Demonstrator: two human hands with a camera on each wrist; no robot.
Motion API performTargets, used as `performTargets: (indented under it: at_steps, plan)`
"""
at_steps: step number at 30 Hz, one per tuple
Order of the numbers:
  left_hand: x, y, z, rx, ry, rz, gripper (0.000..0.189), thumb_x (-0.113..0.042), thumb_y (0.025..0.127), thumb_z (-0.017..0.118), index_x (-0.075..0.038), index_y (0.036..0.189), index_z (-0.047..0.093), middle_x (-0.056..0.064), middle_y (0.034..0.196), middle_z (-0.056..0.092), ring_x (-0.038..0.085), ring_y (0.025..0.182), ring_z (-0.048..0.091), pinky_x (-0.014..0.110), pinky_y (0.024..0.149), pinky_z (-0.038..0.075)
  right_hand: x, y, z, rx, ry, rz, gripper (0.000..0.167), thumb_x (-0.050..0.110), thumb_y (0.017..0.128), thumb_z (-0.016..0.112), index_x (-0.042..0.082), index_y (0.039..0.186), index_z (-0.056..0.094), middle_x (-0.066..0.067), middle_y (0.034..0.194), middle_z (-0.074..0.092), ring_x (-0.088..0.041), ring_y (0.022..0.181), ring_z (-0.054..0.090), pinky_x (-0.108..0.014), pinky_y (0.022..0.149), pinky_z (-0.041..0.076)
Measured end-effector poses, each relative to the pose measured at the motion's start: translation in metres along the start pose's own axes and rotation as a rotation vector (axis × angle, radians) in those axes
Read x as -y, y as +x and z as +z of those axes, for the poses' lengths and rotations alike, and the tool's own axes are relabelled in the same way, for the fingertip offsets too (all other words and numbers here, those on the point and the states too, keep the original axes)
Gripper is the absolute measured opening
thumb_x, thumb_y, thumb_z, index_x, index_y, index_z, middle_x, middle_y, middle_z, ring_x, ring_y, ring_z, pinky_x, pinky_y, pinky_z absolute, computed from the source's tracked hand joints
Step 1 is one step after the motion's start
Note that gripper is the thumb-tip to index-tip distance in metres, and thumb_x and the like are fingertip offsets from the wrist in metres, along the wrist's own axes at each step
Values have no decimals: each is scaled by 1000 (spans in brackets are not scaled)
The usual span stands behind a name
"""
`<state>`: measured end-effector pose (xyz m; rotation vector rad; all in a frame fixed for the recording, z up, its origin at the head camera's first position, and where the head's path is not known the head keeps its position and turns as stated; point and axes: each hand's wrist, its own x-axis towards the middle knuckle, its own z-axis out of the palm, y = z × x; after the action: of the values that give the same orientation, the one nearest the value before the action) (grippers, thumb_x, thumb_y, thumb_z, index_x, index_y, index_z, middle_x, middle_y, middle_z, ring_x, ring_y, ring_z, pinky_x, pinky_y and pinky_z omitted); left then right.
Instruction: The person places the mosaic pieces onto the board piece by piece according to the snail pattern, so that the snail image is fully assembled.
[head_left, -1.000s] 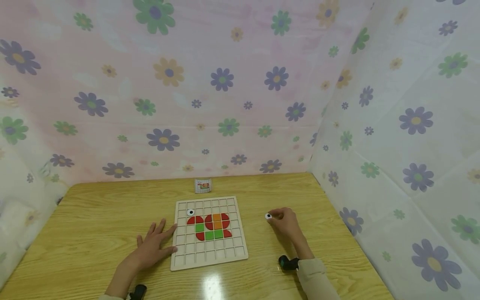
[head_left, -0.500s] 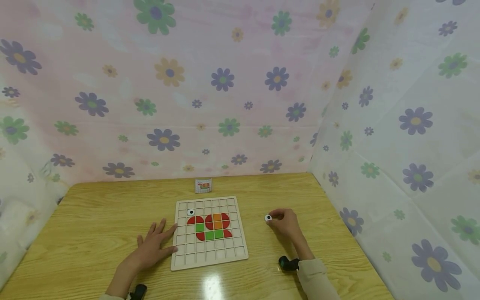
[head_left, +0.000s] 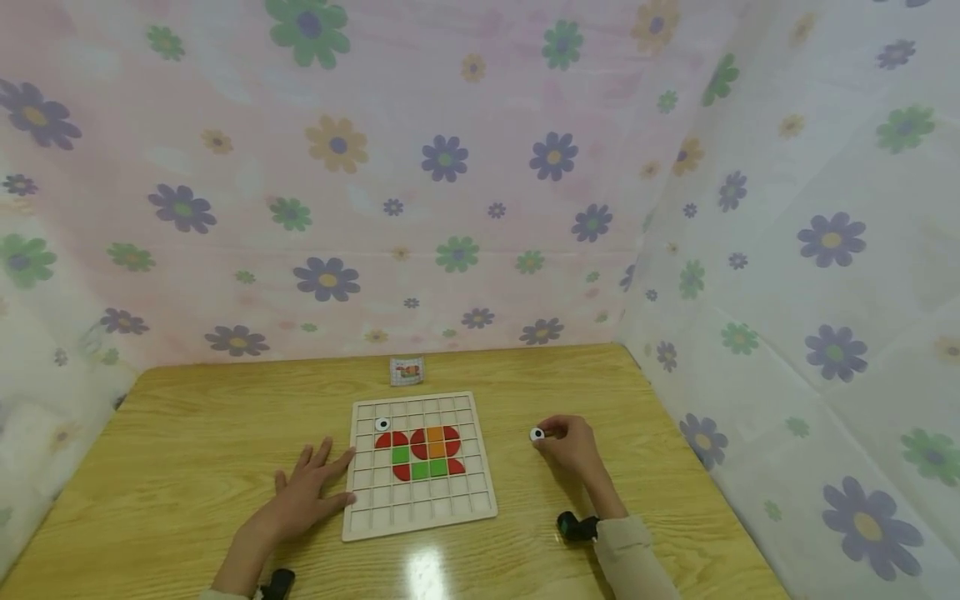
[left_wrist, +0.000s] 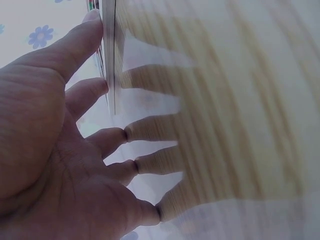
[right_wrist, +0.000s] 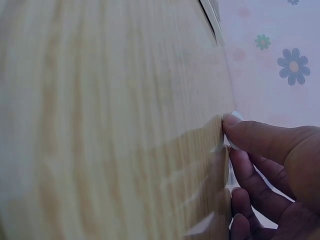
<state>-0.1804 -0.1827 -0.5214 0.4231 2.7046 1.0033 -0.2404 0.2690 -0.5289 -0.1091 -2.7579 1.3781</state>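
A pale wooden grid board (head_left: 420, 510) lies on the table with red, green and orange flat pieces (head_left: 421, 471) set in its squares. One round white eye piece (head_left: 383, 424) with a black dot sits in an upper-left square. My left hand (head_left: 296, 497) rests on the table, fingers spread, with thumb and index fingertips at the board's left edge. In the left wrist view the fingertips (left_wrist: 131, 134) touch the tabletop. To the right of the board, my right hand (head_left: 572, 446) pinches a second white eye piece (head_left: 537, 434) between thumb and fingers, low over the table.
A small picture card (head_left: 407, 372) with a coloured figure on a grid lies behind the board. The wooden table (head_left: 225, 417) meets flower-patterned cloth (head_left: 450, 208) at its back and sides. A black wrist device (head_left: 577, 527) sits on the right wrist.
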Motion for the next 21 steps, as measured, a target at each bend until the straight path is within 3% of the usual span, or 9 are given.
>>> performTargets:
  at_steps: [7,14,21]
  plan:
    - [3,-3,-2,-30,-9,19,73,-39,93,73,-8,153,46,37,162,15,66,145,3,91,95,-1,1,1,5,11,25,-6,20,3,81,84,1,98,76,-10,92,74,-17,81,66,-26,72,52]
    - [-7,2,2,0,-21,-24,71,-34,94,73,-9,154,45,31,165,13,59,150,0,87,102,-5,-6,-1,-4,41,3,-26,22,5,82,84,-1,101,75,-12,92,74,-16,79,67,-25,72,53]
    - [-7,-1,1,-18,0,-67,69,-34,94,74,-13,154,46,27,166,15,55,152,2,85,105,-4,0,2,-1,76,-12,-23,26,7,82,84,-3,103,74,-12,92,75,-16,80,68,-27,73,52]
